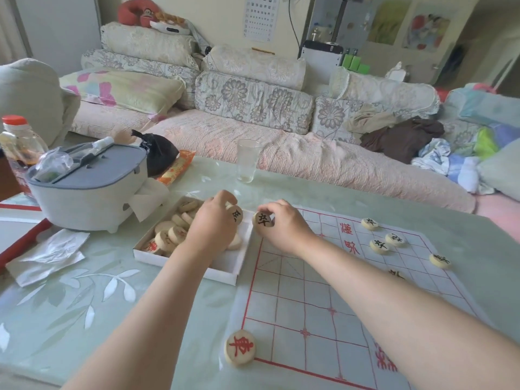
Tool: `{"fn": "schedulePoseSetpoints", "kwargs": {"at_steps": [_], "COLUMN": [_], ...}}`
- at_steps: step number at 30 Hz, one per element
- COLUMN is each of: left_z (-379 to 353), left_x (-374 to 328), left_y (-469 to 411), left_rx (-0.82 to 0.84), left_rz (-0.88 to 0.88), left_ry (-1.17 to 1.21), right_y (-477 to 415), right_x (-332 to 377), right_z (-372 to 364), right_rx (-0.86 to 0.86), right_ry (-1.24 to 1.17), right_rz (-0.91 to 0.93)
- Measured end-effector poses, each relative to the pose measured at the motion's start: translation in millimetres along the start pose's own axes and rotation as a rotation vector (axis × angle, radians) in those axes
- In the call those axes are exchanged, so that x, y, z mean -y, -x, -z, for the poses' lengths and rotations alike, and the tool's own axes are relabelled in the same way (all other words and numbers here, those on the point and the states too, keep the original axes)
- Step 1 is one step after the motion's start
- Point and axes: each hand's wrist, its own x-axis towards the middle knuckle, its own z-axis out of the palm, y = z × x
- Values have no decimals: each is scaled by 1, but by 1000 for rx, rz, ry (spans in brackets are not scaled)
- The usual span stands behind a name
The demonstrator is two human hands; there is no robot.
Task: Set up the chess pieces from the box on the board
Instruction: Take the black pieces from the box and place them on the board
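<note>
Wooden discs sit in both hands. The right hand, back upward and wrist bent inward, pinches a black-marked piece between thumb and fingertips, its face tilted toward the camera, over the far left corner of the board. The left hand, just left of the board, curls its fingers round a second black piece, held above the white box that lies against the board's left edge. Loose pieces are heaped in the box's far half. Both forearms reach forward, the right crossing the board diagonally. Four black pieces stand on the board's far right part. A red-marked piece lies at its near left corner. The board rests on the pale green counter.
</note>
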Motion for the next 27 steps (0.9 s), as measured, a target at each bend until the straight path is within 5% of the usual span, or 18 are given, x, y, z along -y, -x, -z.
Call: {"fn": "schedulePoseSetpoints", "kwargs": {"at_steps": [18, 27], "left_z": [-119, -124], "left_x": [-108, -118], "left_y": [78, 95], "left_rx": [612, 687], "left_rz": [-197, -300], "left_ry": [73, -117], "right_y": [142, 189], "right_x": [-124, -142], "right_z": [132, 150], "right_rx": [-43, 32], "right_ry": [-18, -54], "right_rz": [-303, -341]}}
